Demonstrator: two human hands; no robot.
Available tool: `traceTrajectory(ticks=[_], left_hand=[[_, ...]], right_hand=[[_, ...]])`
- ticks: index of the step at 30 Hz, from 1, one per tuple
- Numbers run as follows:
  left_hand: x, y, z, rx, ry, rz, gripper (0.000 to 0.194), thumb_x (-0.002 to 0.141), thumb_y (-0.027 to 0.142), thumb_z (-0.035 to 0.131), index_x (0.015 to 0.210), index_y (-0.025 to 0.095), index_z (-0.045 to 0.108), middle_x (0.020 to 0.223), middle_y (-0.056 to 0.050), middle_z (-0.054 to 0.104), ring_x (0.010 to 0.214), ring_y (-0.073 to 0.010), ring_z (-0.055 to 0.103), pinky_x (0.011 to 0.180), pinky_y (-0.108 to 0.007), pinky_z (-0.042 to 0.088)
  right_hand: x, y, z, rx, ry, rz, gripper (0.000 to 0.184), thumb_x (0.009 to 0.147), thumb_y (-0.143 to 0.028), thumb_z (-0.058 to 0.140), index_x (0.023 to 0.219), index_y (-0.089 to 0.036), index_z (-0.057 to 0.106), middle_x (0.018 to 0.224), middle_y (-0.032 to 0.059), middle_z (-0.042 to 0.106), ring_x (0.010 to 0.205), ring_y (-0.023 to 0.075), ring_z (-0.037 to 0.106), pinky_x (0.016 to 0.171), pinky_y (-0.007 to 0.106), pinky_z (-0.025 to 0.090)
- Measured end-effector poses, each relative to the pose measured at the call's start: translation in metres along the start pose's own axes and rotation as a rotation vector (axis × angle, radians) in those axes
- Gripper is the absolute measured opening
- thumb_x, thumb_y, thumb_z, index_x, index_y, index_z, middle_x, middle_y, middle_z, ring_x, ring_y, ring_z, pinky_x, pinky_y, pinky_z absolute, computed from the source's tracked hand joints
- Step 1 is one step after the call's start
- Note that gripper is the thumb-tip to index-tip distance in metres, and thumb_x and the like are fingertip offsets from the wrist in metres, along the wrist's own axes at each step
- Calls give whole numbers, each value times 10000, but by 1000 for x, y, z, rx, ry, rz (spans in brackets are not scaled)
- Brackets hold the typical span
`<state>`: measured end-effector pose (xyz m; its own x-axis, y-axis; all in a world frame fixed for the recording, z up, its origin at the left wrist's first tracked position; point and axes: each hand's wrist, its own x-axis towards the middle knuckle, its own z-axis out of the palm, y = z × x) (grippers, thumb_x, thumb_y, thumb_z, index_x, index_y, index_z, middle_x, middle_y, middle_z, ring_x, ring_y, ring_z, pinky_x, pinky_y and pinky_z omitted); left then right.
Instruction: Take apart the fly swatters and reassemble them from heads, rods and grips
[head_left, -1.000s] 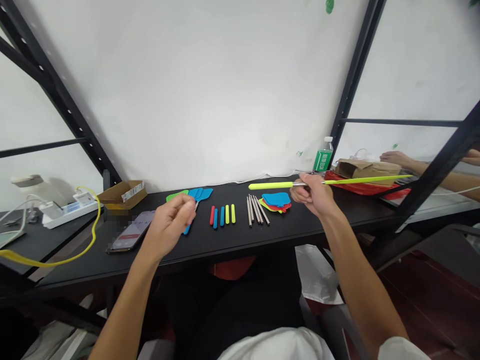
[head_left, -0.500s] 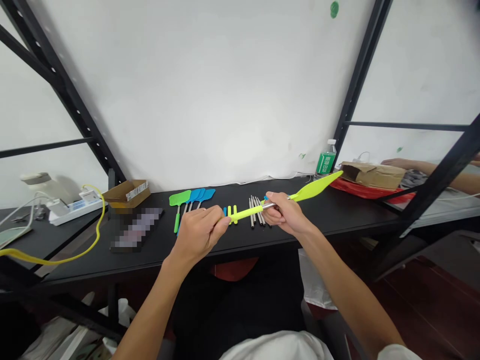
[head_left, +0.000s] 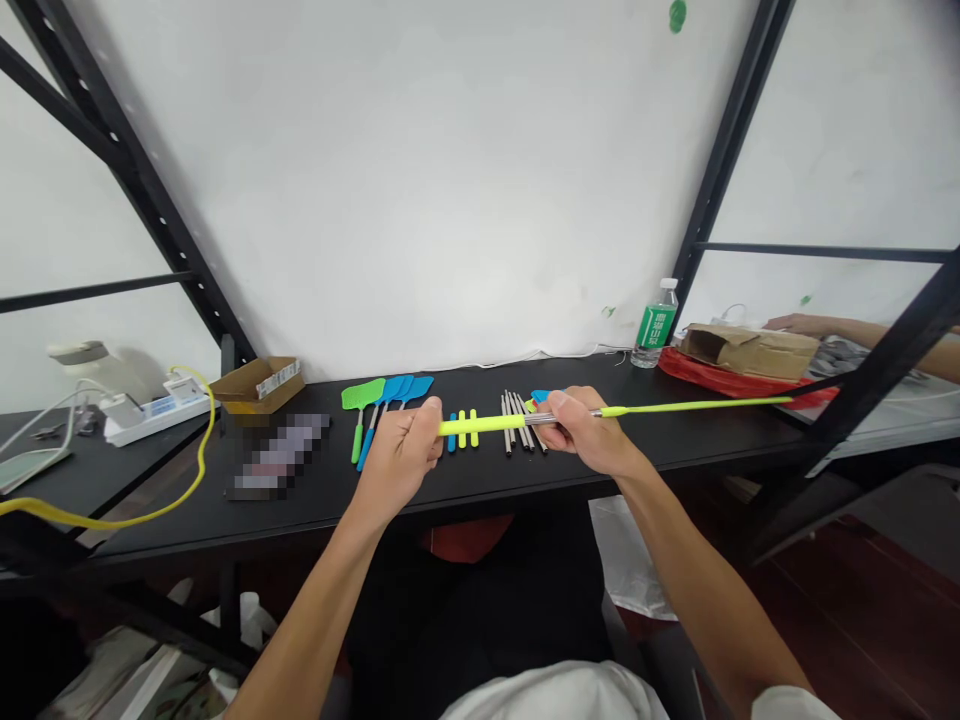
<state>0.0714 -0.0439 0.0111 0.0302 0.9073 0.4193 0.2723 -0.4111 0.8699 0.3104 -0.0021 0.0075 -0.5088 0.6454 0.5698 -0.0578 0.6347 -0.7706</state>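
Held level above the black table is a yellow fly swatter (head_left: pixel 487 425) with a metal rod and a flat head seen edge-on, pointing right. My left hand (head_left: pixel 403 445) is closed round the end of its yellow handle. My right hand (head_left: pixel 581 430) is wrapped round the metal rod. Behind my left hand lie a green fly swatter (head_left: pixel 364 395) and several blue fly swatters (head_left: pixel 415 388). Between my hands, on the table, are loose yellow handles (head_left: pixel 474 440), a blue handle (head_left: pixel 451 445) and several metal rods (head_left: pixel 508 405). Blue swatter heads (head_left: pixel 546 396) are partly hidden behind my right hand.
An open cardboard box (head_left: pixel 259 388), a pixelated flat object (head_left: pixel 279 458) and a white power strip (head_left: pixel 161 415) with a yellow cable (head_left: pixel 201 450) are on the left. A water bottle (head_left: pixel 655 325) stands by the right rack post. Beyond it, another person's arm (head_left: pixel 840 332) shows beside a torn carton (head_left: pixel 750 348).
The swatter has turned about its length, so its head shows edge-on and reaches further right. Its handle has come level, and my left hand has shifted slightly left along it.
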Motion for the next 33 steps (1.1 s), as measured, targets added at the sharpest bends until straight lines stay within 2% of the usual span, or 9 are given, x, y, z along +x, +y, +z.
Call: traceTrajectory(ticks=[4,7,11,14,17,22,24,26,33], left_hand=[[2,5,-2,-99,-131,-204,544,974,443,397,510,237,201,435,79,137,344,-69,219,437,-256,362],[4,4,-5,-78,-114,-223,556,969,475,427,516,234,211,421,87,157,326,-60,216,448,-257,378],[4,6,-13,55,-47,-40,519,979,490,435,551,203,371,480,38,394,406,-86,424,483,-246,388],[2,9,-19,168,-52,88,372,979,459,470,727,192,533,620,26,539,485,-88,502,539,-239,417],[1,9,-22,277,-11,161,251,966,437,510,887,209,582,685,34,574,497,-90,510,528,-234,402],[5,-2,-17,462,46,261,178,936,392,565,970,220,597,711,37,608,517,-104,510,553,-240,390],[7,-7,-13,538,43,313,164,931,367,575,1001,222,602,705,38,625,537,-113,513,601,-248,403],[8,-12,-11,589,27,358,174,941,370,562,1011,220,614,683,34,625,568,-127,523,639,-255,406],[5,-18,-8,766,-4,436,251,996,360,443,1005,216,647,755,-3,665,626,-142,544,623,-260,346]], right_hand=[[-3,-12,-5,-176,-44,-44,540,1001,-426,389,526,-188,486,447,-35,365,445,95,366,476,262,281],[-3,-14,-7,-205,-65,-45,488,982,-410,431,574,-180,569,468,-26,427,480,107,428,497,259,312],[3,0,-7,-56,4,3,453,960,-411,481,591,-176,603,488,-14,479,497,115,449,509,263,323],[9,14,-5,127,89,59,487,955,-427,502,542,-176,561,455,-21,430,462,108,404,490,267,286],[14,24,1,339,123,118,489,937,-453,536,533,-179,540,432,-36,370,436,101,361,476,268,259],[23,37,17,679,245,309,506,886,-587,547,567,-198,495,446,-57,336,409,91,296,438,254,245],[24,42,21,712,271,383,527,877,-624,532,566,-200,489,449,-55,339,412,92,301,433,250,250],[25,46,22,699,280,400,555,882,-617,526,521,-201,459,427,-54,314,404,91,298,434,252,248],[24,43,20,583,317,294,528,885,-425,531,422,-209,398,360,-65,225,353,81,242,429,269,187]])
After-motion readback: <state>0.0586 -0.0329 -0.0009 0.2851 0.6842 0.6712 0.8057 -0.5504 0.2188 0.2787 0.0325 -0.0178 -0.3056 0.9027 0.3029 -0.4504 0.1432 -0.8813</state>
